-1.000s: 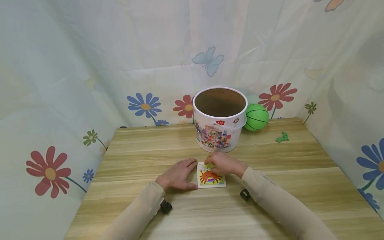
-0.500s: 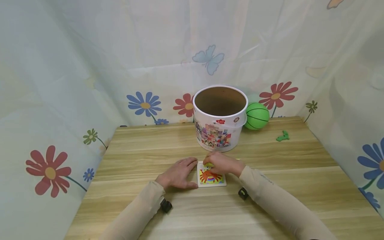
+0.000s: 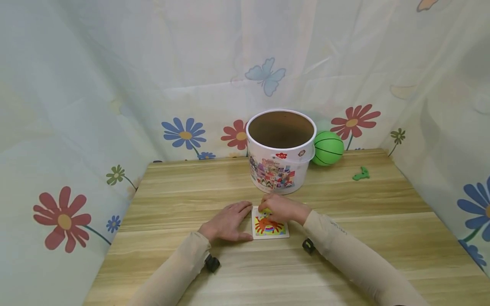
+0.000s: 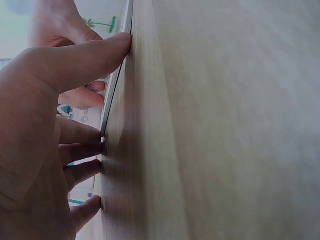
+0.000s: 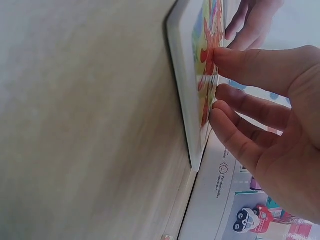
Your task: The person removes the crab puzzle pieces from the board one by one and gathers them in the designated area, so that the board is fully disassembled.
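Note:
A small square crab jigsaw puzzle (image 3: 269, 229) lies in a pale tray on the table, an orange crab on yellow. My left hand (image 3: 229, 223) rests along its left side, thumb at the near corner and fingertips at the far corner. In the left wrist view, the thumb (image 4: 100, 57) touches the board's thin edge. My right hand (image 3: 285, 208) is over the far part, with thumb and fingers bent around a yellow puzzle piece (image 3: 266, 211). The right wrist view shows its thumb (image 5: 250, 65) on the crab picture and fingertips near the far edge. The hand partly hides the piece.
A white printed bucket (image 3: 281, 170) stands just beyond the puzzle, its mouth facing up. Beside it on the right is a green ball (image 3: 328, 148). A small green toy piece (image 3: 361, 174) lies at the back right. Flowered curtains surround the wooden table (image 3: 183, 182).
My right hand has shifted slightly left over the puzzle, with its fingers still at the yellow piece. The left hand keeps its place along the board.

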The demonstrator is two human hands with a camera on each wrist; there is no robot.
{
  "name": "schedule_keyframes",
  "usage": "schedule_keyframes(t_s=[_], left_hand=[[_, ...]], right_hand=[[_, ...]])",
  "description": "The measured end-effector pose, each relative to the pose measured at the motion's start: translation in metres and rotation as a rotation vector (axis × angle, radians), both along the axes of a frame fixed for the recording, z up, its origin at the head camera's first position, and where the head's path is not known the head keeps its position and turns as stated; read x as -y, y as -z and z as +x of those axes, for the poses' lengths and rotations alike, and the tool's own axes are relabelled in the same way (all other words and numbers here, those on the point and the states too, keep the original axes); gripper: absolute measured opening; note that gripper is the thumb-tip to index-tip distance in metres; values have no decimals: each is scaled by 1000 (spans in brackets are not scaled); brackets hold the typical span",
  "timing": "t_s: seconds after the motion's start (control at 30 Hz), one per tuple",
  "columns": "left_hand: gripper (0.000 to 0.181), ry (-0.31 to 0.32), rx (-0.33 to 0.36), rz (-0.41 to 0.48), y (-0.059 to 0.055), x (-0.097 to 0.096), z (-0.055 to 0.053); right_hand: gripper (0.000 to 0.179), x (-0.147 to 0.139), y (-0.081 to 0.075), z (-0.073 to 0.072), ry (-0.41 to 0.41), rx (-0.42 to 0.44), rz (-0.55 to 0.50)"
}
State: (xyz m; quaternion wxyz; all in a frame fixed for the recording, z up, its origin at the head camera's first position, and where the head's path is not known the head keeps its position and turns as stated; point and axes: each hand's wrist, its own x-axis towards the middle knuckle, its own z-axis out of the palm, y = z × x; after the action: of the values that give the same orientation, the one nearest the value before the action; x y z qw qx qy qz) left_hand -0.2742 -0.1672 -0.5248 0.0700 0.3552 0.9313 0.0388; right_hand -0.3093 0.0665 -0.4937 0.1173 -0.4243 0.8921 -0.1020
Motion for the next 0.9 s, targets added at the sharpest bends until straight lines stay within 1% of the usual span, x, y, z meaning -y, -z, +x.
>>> schedule_keyframes(t_s=[0.17,0.37,0.57,0.73,0.9], left_hand=[[101,-1,-5,2,0,0,1],[101,0,-3,2,1,0,0],[101,0,-14,4,1,0,-1],[101,-4,-6,-1,2,0,-1],[101,-8,-4,-2,2,0,-1]], right_hand=[[30,0,1,1,1,-11,2],[28,1,5,1,34,-7,8],[27,2,4,1,34,-19,-10],[27,3,3,3,61,6,-4],[26,3,1,4,106,33,-12]])
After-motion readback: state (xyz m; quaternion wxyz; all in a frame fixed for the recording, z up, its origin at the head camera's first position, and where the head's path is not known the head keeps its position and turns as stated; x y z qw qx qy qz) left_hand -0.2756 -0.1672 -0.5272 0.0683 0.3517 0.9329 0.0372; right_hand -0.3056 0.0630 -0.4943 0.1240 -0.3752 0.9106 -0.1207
